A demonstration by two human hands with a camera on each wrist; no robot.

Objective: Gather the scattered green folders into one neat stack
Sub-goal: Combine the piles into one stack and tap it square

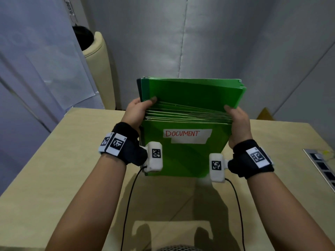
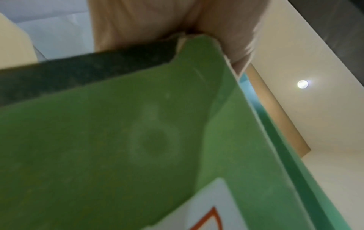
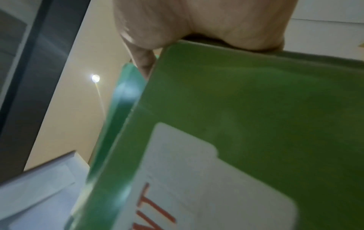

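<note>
A thick bundle of green folders (image 1: 183,156) stands upright on its lower edge over the beige table (image 1: 54,178), held between both hands. The nearest folder carries a white label reading "DOCUMENT" in red. My left hand (image 1: 139,109) grips the bundle's upper left corner, thumb on top of the edges. My right hand (image 1: 237,120) grips the upper right corner the same way. The rearmost folders (image 1: 192,91) lean away from me, fanned open at the top. In the wrist views the green cover (image 2: 118,147) (image 3: 256,101) fills most of the picture, fingers curled over its top edge.
A cream chair back (image 1: 101,69) stands beyond the table's far left edge. Grey padded walls (image 1: 217,42) close the back. A recessed socket strip (image 1: 322,167) sits in the table at the right. Cables run from both wrist cameras toward me.
</note>
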